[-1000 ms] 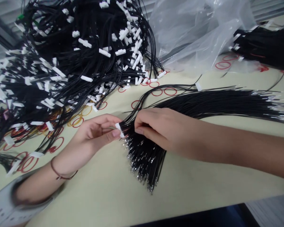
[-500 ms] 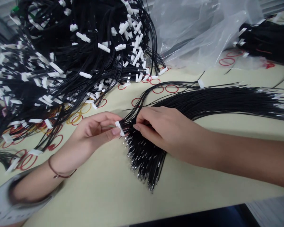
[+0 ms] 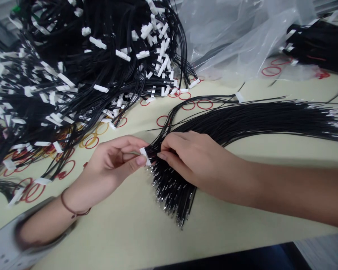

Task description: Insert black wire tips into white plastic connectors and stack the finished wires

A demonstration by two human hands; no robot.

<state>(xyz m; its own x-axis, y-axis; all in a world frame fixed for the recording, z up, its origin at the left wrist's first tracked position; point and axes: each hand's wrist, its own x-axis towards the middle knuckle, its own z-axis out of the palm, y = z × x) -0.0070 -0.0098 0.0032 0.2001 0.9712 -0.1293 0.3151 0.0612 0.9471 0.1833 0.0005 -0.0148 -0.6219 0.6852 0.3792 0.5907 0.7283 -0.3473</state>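
Note:
My left hand (image 3: 116, 165) pinches a white connector housing (image 3: 145, 156) between thumb and fingers. Several black wires run out of the housing and curve up and right to a second white connector (image 3: 239, 97). Right beside the housing, my right hand (image 3: 191, 157) is closed with thumb and forefinger together; a black wire seems to be in the pinch, its tip hidden at the housing. Under both hands lies a thick bundle of loose black wires (image 3: 259, 120). Its metal-tipped ends (image 3: 174, 198) fan out below my right hand, and its other ends lie at the far right.
A large heap of black wire harnesses (image 3: 101, 67) with white connectors fills the upper left. Red rubber bands (image 3: 204, 104) and yellow ones (image 3: 101, 128) lie about the table (image 3: 107, 240). Clear plastic bags (image 3: 231, 41) are at the back, with another black bundle (image 3: 321, 47) at upper right.
Both hands have shifted slightly, the left one a little right and down with the white connector housing. My right fingertips are still close to the housing.

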